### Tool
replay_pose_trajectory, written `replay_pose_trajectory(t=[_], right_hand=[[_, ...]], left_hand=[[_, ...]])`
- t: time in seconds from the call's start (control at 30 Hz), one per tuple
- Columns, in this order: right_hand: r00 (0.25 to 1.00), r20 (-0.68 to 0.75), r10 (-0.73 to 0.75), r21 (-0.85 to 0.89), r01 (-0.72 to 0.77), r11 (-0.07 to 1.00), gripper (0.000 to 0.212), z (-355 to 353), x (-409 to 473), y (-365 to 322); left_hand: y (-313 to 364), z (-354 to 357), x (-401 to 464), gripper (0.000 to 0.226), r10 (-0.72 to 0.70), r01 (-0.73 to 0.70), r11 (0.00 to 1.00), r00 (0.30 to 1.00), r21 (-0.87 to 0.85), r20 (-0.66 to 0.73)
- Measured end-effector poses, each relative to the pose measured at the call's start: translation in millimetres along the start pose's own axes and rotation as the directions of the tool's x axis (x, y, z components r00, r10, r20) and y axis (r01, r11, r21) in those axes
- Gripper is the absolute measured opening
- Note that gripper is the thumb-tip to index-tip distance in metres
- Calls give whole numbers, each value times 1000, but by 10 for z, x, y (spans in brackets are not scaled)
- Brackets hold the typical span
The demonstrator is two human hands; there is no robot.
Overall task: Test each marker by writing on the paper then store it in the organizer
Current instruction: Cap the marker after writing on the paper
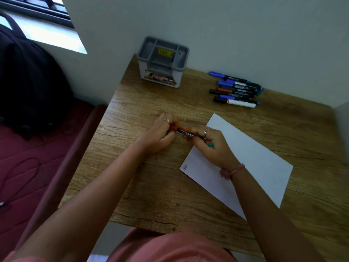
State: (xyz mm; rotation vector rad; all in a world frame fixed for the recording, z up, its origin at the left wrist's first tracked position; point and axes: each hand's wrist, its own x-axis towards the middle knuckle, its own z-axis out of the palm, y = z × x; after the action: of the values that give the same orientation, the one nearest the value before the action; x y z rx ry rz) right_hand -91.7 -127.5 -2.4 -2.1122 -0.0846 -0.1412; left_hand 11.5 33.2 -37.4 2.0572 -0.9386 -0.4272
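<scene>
Both hands meet over the middle of the wooden table (151,186), holding one marker (186,133) between them. The left hand (160,135) has its fingers closed around the red cap end of the marker, while the right hand (213,146) has its fingers wrapped around the dark barrel; a second, teal-tipped end sticks out by the right palm, though whether it belongs to the same marker cannot be told. Whether the cap is fully on or partly off is hidden by the fingers. The right hand rests over the left edge of a white sheet of paper (255,157), which lies at an angle on the right half of the table. Near the paper's lower left corner there is a short word written in red ink (184,167). At the far right of the table, near the wall, lies a pile of markers (237,89), side by side and touching, with blue, green, red and black caps and one white barrel. The grey organizer (162,62) stands at the far left corner of the table against the wall, well apart from the hands; no markers can be seen in its compartments. A yellow label sits inside it. To the left of the table is a bed (28,167) with a maroon cover, and a dark bag (28,87) rests on it.
</scene>
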Motion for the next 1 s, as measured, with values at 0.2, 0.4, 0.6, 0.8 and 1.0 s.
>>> replay_pose_trajectory(t=[0.2,0.4,0.6,0.8,1.0], right_hand=[[967,-68,246,130,-236,963,13,-77,-14,56],[967,-169,190,-11,-195,981,17,-259,-68,92],[948,-217,231,64,-222,973,9,-184,-47,49],[934,-240,264,182,-224,957,21,-108,37,-22],[932,-247,266,233,-209,950,32,-75,104,-83]], left_hand=[[1,-63,-13,23,98,-97,995,995,13,-16],[-5,-162,-83,28,143,-140,990,980,33,-137],[222,-329,-72,21,13,-57,979,976,-195,-218],[293,-549,27,23,13,-35,989,988,-144,-152],[361,-676,110,26,29,-44,982,996,-183,-87]])
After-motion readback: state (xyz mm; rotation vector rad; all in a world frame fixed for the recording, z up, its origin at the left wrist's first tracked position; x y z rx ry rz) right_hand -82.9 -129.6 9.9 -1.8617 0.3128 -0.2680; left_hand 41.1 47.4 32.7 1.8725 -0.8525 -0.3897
